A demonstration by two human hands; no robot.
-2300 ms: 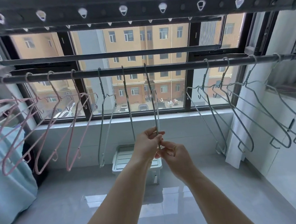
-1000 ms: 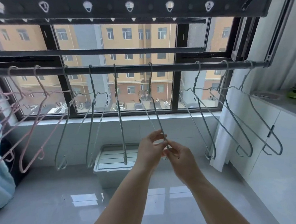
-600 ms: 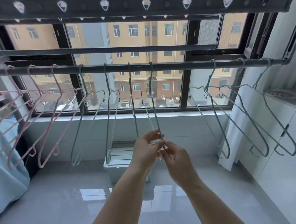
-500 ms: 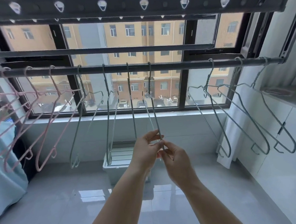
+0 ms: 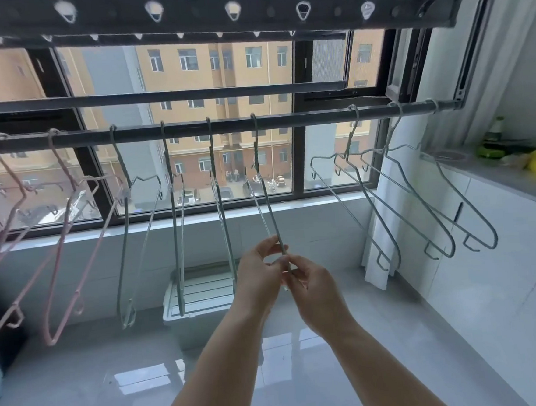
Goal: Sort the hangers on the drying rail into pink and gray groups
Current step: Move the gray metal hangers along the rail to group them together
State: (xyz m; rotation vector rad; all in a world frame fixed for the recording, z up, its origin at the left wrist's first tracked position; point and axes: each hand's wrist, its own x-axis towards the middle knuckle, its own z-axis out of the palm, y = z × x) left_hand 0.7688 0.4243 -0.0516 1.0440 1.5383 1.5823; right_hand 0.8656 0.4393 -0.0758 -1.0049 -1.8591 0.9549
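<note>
Both hands meet at the lower end of one gray hanger (image 5: 268, 209), whose hook sits on the drying rail (image 5: 191, 129) straight above them. The left hand (image 5: 259, 273) pinches the wire between thumb and fingertips, and the right hand (image 5: 314, 291), touching it just below, has its fingers curled round the same wire. Three more gray hangers (image 5: 175, 241) hang left of the hands. The pink hangers (image 5: 63, 242) are farther left, and another gray trio (image 5: 403, 209) is off to the right.

I stand on a home laundry balcony: a drying rail (image 5: 302, 118) with hangers (image 5: 175, 241), a window (image 5: 300, 156) facing apartment blocks (image 5: 213, 70), a tiled floor (image 5: 83, 390).
</note>
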